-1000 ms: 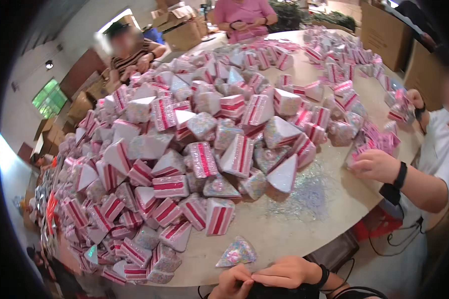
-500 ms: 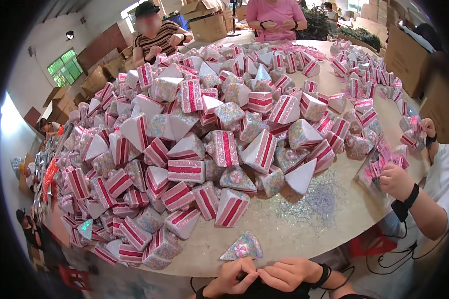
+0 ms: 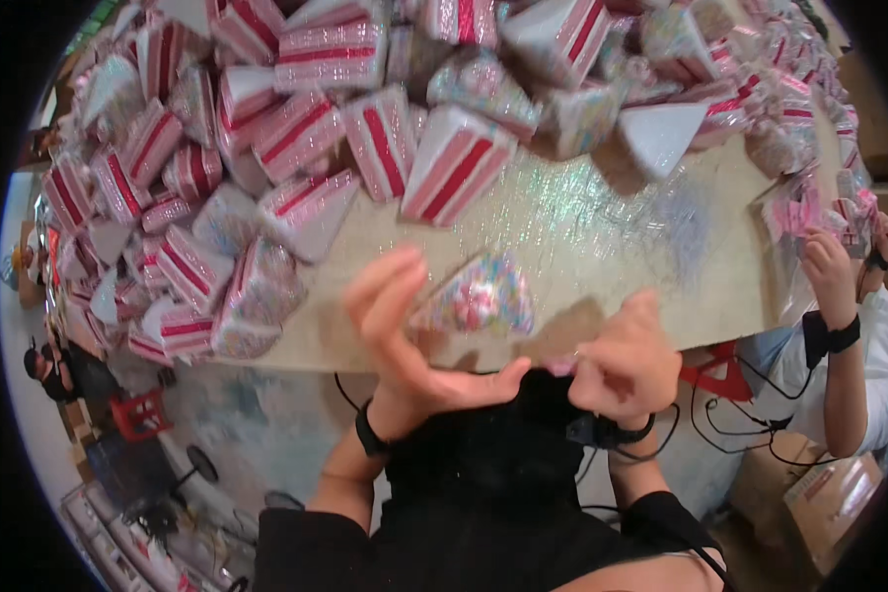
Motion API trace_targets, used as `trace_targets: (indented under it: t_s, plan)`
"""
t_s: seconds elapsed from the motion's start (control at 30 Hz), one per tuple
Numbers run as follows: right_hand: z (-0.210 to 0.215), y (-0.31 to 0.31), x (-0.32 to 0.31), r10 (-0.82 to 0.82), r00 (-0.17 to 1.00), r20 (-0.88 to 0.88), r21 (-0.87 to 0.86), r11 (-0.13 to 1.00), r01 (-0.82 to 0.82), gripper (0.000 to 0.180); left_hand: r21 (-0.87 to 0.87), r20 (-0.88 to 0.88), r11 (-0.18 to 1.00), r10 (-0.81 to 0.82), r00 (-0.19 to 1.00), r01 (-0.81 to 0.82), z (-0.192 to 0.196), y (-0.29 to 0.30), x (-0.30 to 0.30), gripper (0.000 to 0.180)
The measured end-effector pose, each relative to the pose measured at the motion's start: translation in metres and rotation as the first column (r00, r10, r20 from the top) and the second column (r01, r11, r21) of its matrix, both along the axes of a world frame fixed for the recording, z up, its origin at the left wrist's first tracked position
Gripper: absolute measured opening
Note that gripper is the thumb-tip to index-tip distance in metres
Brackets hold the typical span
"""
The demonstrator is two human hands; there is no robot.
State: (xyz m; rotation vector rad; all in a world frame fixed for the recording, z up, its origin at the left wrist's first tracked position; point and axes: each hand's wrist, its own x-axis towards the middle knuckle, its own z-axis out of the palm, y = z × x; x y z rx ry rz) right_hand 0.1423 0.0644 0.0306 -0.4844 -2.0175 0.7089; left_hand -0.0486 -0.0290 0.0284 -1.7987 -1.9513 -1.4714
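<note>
A small glittery wedge-shaped box [image 3: 479,296] with coloured speckles lies at the near edge of the beige round table [image 3: 562,227]. My left hand [image 3: 400,331] is raised just left of it, fingers spread, fingertips close to or touching its side; nothing is clasped in it. My right hand [image 3: 627,360] hovers at the table edge to the right of the wedge with fingers curled in. Whether it pinches something small I cannot tell. Both wrists wear black bands.
A big heap of pink-and-white striped wedge boxes [image 3: 365,138] covers the table's far side. A white-topped wedge [image 3: 666,133] lies at the heap's edge. On the right, another person's hand [image 3: 827,266] handles pink wrapping. Cables and a red stool [image 3: 705,375] sit below.
The view has dropped closer to the table edge. My left hand has lifted away from the right one and opened its fingers beside the glittery wedge.
</note>
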Motion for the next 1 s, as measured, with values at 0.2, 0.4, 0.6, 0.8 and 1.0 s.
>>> trace_targets:
  t_s: [0.2, 0.4, 0.6, 0.8, 1.0]
  plan:
    - [0.009, 0.000, -0.004, -0.021, 1.000, -0.001, -0.090, 0.996, 0.021, 0.026, -0.151, 0.034, 0.966, -0.205, 0.978, 0.208, -0.001, 0.015, -0.005, 0.073]
    - [0.024, -0.001, -0.024, 0.030, 0.999, 0.046, -0.157, 0.987, -0.022, 0.021, 0.028, -0.005, 0.983, -0.181, 0.983, 0.181, -0.009, 0.012, -0.001, 0.058]
    - [0.025, -0.007, -0.037, 0.048, 0.996, 0.080, -0.111, 0.993, -0.039, 0.019, 0.040, -0.081, 0.990, -0.130, 0.988, 0.134, -0.007, 0.001, -0.001, 0.048]
    - [0.025, -0.011, -0.039, 0.022, 0.996, 0.084, -0.096, 0.995, -0.014, 0.018, 0.028, -0.153, 0.992, -0.120, 0.981, 0.126, -0.005, 0.000, -0.003, 0.044]
    - [0.022, -0.013, -0.037, -0.018, 0.990, 0.137, -0.048, 0.999, 0.025, 0.019, 0.069, -0.200, 0.993, -0.076, 0.977, 0.091, -0.008, 0.002, 0.001, 0.029]
